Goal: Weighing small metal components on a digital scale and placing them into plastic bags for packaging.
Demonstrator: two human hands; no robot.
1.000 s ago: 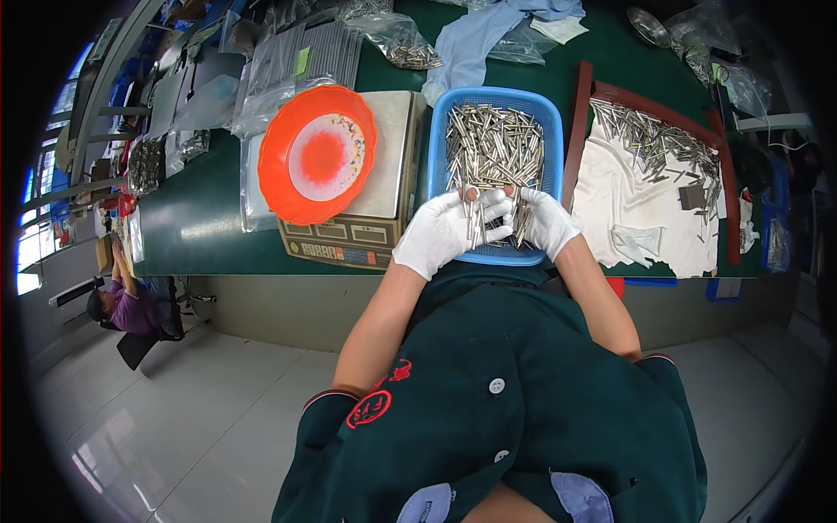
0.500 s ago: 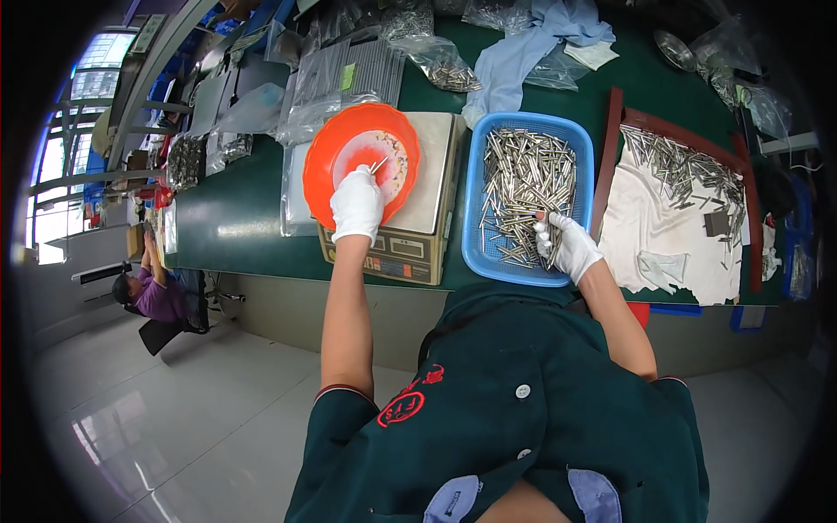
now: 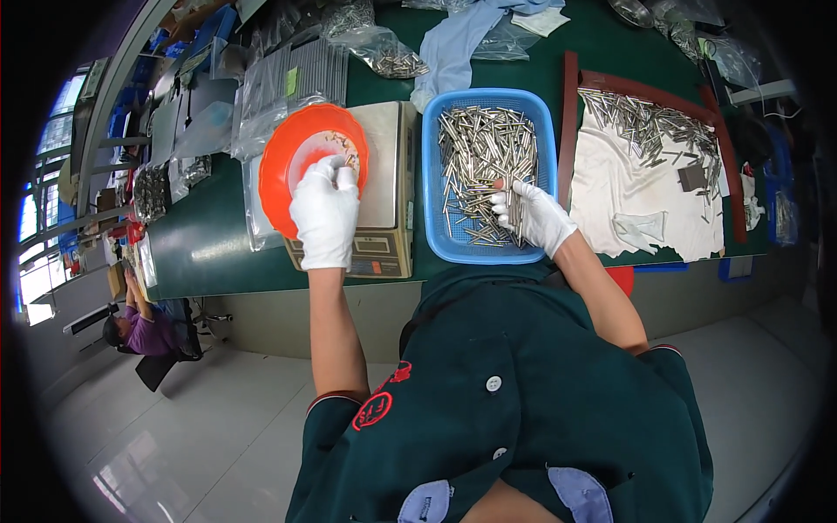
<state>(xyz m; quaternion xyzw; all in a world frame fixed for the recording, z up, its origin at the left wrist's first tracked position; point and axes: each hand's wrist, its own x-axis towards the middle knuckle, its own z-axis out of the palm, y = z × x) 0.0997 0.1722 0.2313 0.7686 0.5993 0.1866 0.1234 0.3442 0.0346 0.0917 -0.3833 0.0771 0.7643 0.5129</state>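
My white-gloved left hand [image 3: 327, 213] is over the near side of an orange bowl [image 3: 275, 170]. Its fingers are bent and a little apart, with no pin visible in them; its palm side is hidden. The bowl, pale and patterned inside, sits on a weighing scale [image 3: 381, 200]. To the right, a blue mesh basket [image 3: 430, 183] holds many slim metal pins [image 3: 488, 144]. At the basket's near right corner, my gloved right hand [image 3: 542, 220] is closed round a small bunch of pins [image 3: 514, 209], thumb on top.
Right of the basket, a brown-framed tray [image 3: 569, 131] has a white cloth [image 3: 602, 192] with more pins and a small dark block [image 3: 691, 178]. Behind lie a blue cloth [image 3: 446, 48], bagged pins [image 3: 397, 63] and grey rods [image 3: 318, 74]. A person [image 3: 148, 327] sits at far left.
My view has shifted, so the bench appears further left and slightly higher. The pins that stuck out of my left fingers no longer show. My right hand still grips its bunch in the basket.
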